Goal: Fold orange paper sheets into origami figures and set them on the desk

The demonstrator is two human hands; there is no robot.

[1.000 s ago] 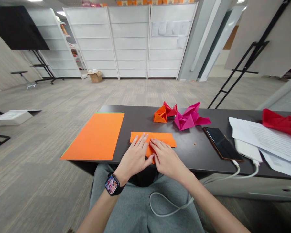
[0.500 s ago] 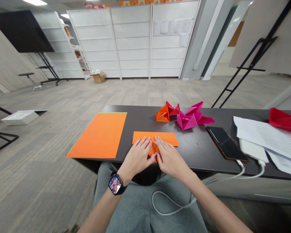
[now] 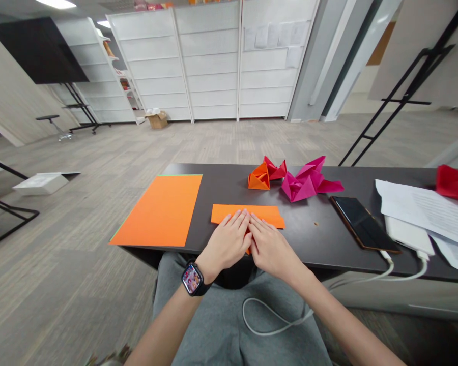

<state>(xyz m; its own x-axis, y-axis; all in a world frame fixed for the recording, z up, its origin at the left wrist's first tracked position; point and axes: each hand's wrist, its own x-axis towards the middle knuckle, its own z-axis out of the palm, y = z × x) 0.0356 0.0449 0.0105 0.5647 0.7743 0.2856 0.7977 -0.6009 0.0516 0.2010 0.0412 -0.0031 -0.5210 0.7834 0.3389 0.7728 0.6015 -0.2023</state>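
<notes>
Pressing flat on the table, L hand (image 3: 225,244) and R hand (image 3: 273,251) lie palms down side by side, fingers extended, fingertips nearly meeting at the middle. Neither is clenched or pinching; both look relaxed open, resting on the paper w/ no visible grasp. A smartwatch (image 3: 192,279) sits on the L wrist.

Folded orange paper strip (image 3: 248,214) lies right under the fingertips, long edge running across the table, w/ its ends sticking out past both hands. A small orange flap (image 3: 248,249) pokes out below, between the two hands, toward the near table edge.

Dark table (image 3: 313,249) holds the rest. Just L of the hands, a big flat orange sheet (image 3: 160,211) lies apart from the strip, angled w/ the table edge. Beyond the fingertips, a small orange origami piece (image 3: 258,178) touches a red folded piece (image 3: 275,169), and a magenta folded piece (image 3: 301,183) sits just to the R of them. Further R: black smartphone (image 3: 362,223), white power bank (image 3: 406,235) w/ white cable (image 3: 275,323) looping down over the person's grey trousers (image 3: 213,325), printed papers (image 3: 416,211) partly under it, and crumpled red paper (image 3: 456,184) at the far R edge.
</notes>
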